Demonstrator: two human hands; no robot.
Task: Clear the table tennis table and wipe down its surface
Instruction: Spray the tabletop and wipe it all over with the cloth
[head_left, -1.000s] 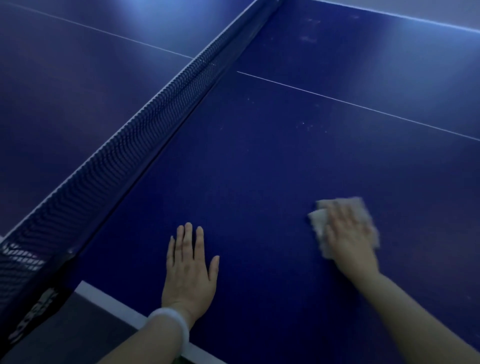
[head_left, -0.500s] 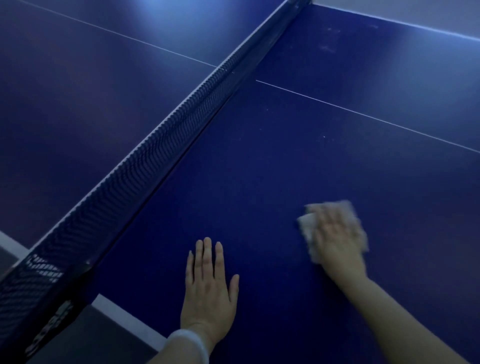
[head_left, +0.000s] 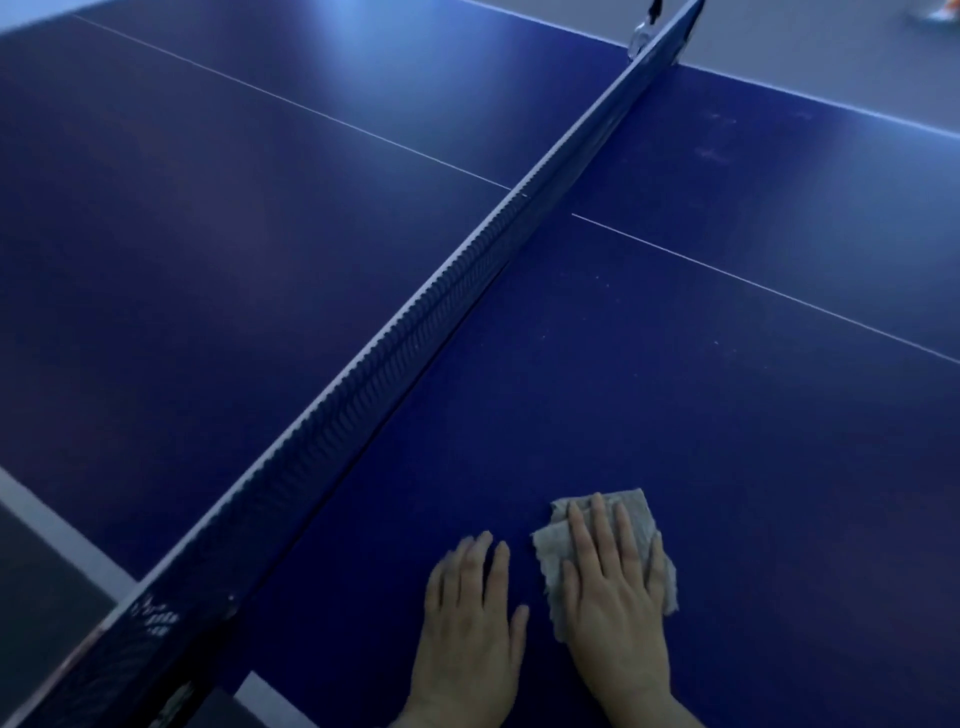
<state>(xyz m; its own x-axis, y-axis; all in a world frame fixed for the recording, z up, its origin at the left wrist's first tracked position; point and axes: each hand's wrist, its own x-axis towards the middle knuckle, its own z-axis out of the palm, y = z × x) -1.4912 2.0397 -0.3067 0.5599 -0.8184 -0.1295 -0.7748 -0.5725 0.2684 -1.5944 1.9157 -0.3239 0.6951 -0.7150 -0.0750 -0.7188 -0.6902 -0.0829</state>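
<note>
Table tennis table: we see the right hand pressing a grey cloth flat with straight fingers; the left hand rests open, palm down, just beside it.

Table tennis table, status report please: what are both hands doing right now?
Left hand flat on the table, holding nothing. Right hand pressing cloth down. Net alongside, nothing blocking.
</note>
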